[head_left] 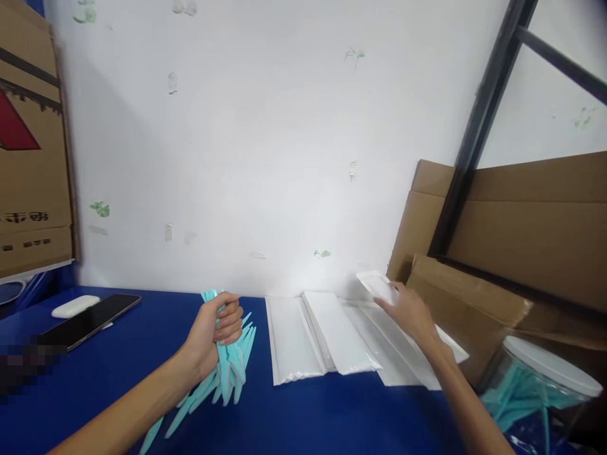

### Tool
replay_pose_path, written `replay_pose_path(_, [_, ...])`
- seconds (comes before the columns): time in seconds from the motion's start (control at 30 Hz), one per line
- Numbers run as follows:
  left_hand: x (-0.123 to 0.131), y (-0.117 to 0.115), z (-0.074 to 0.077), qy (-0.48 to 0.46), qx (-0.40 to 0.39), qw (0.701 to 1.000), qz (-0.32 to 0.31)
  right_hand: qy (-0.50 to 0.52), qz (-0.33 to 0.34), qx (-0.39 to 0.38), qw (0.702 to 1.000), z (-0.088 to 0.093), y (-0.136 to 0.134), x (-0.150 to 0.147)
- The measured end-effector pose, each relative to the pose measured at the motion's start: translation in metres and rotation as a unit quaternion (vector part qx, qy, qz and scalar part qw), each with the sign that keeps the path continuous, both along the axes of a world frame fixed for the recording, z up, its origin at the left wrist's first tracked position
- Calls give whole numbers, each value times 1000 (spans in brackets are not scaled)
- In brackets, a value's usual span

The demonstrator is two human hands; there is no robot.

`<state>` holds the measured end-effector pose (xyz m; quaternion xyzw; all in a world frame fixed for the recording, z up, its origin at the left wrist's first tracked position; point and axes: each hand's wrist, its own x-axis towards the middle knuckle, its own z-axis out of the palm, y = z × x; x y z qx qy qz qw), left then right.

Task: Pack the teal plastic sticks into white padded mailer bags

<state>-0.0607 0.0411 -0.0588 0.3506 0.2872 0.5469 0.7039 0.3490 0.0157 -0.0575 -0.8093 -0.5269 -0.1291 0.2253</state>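
Teal sticks (227,373): bunched in the left hand (215,332), low over the blue table (308,417), loose ends fanning out below the fist.
Left hand: clenched tight around the bundle's upper part.
Right hand (410,313): well apart from the left, fingers laid on the top pouch (377,284); pinching or only touching, I cannot tell.
Pouches (332,335): white, flat, overlapping in a row by the wall.
Handling: those ends splay, so a firm, even squeeze looks wise, and lifting one pouch alone, not two.
Around: jar (545,379) at right, phone (90,319) at left, cardboard boxes (521,234) behind.
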Motion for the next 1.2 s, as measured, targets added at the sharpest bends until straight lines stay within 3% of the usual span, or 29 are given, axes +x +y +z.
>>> replay_pose_path(0.17, [-6,-6,21,-49,35,998,-16,-63,183,55,980,25,-12,-76])
replay_pose_path(0.3, [-14,-12,39,-116,41,992,-7,-110,369,30,923,31,-28,-154])
replay_pose_path(0.43, [-21,-7,45,-173,41,983,55,-134,469,9,873,28,-49,-205])
replay_pose_path(0.7, [-23,9,35,-209,32,967,140,-48,457,16,888,11,-62,-210])
replay_pose_path(1.0, [-18,15,24,-193,41,965,176,-45,442,46,895,12,-63,-208])
replay_pose_path(1.2, [-10,11,19,-174,47,969,171,-72,443,57,892,-5,-60,-219])
